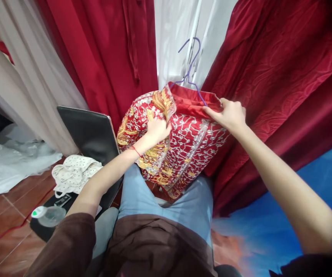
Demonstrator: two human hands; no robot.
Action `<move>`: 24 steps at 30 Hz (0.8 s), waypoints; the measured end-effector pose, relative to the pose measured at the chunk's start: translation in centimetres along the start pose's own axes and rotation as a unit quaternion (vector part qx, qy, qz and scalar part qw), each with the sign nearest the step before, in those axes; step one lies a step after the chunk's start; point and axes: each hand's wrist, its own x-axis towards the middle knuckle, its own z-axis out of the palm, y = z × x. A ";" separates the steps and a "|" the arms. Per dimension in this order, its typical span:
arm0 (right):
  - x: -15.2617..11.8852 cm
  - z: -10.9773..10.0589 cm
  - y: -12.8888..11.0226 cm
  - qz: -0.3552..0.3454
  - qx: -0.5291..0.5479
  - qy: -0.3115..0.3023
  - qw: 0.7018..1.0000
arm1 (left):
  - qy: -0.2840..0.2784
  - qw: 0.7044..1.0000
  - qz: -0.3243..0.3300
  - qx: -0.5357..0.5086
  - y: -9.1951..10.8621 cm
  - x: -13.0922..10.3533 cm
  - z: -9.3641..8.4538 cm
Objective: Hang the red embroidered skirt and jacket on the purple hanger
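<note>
The red jacket [191, 142], crusted with silver beadwork and raised gold embroidery, hangs on a thin purple hanger [188, 77] at the view's centre. The left hand [158, 130] grips its stiff front edge; the right hand [229, 114] pinches the smooth collar toward two o'clock. Toward eight o'clock lies a crumpled, dotted cloth [75, 173].

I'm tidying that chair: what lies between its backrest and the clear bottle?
A dotted cloth, plus a small dark object nearer the bottle, in the head view.

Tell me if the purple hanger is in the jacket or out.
The hanger is in the jacket: its arms enter the collar, hook outside.
</note>
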 end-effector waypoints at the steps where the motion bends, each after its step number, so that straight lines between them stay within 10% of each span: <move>1: -0.1 0.0 -0.1 0.002 0.020 0.005 1.000 | -0.057 0.998 -0.013 0.036 0.4 -0.5 0.4; 4: -0.5 0.1 -0.4 -0.011 0.090 0.011 0.996 | -0.055 0.996 0.017 0.062 1.7 -0.7 0.1; 10: -0.8 -1.8 -0.7 -0.081 0.178 0.053 0.979 | 0.242 0.911 0.334 0.018 6.6 4.9 -3.1; 18: -0.2 -4.3 -0.1 -0.072 0.259 0.124 0.955 | 0.215 0.885 0.401 -0.099 6.1 11.4 -1.6; 24: -5.1 -2.1 2.1 0.030 0.236 -0.055 0.970 | 0.223 0.888 0.386 -0.111 4.8 11.3 -0.8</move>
